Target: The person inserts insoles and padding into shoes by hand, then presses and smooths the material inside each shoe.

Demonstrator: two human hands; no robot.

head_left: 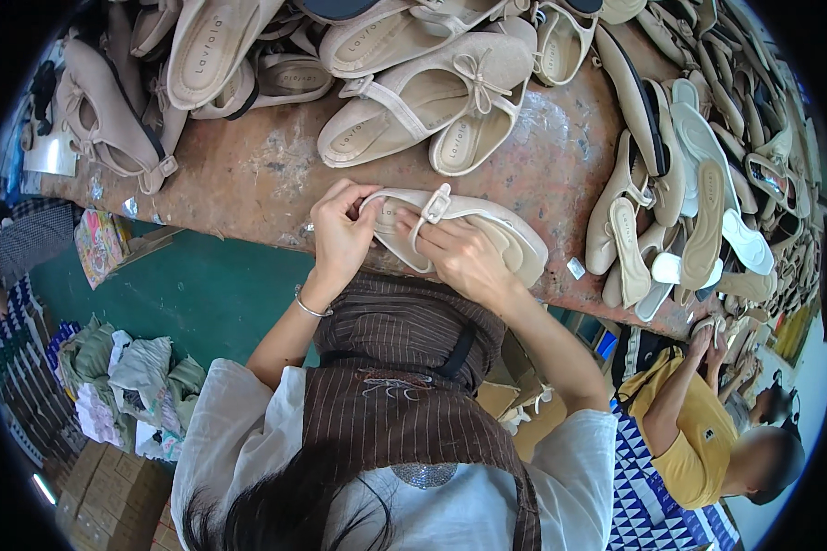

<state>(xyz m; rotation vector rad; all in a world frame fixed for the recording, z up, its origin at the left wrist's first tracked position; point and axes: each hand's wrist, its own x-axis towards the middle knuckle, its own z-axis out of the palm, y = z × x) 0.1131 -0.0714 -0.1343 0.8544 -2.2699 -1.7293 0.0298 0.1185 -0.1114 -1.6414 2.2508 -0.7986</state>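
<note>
A beige flat shoe (515,220) with a buckled strap lies sideways at the table's near edge, its heel to the left and its toe to the right. My left hand (343,225) pinches the rim at the heel between thumb and fingers. Across the opening, my right hand (469,259) grips the shoe beside the strap buckle (438,202), its fingers reaching inside over the insole. Those fingertips are partly hidden in the shoe. Just beyond, more beige strapped shoes with bows (358,138) rest in a heap.
Loose insoles (708,225) and white shoe-shaped inserts (747,241) lie among piled shoes on the right. The worn brown table (248,174) runs across in front of me. A co-worker in a yellow shirt (680,427) handles something at the right. Cloth bundles (142,376) and cartons (110,491) stand at the left.
</note>
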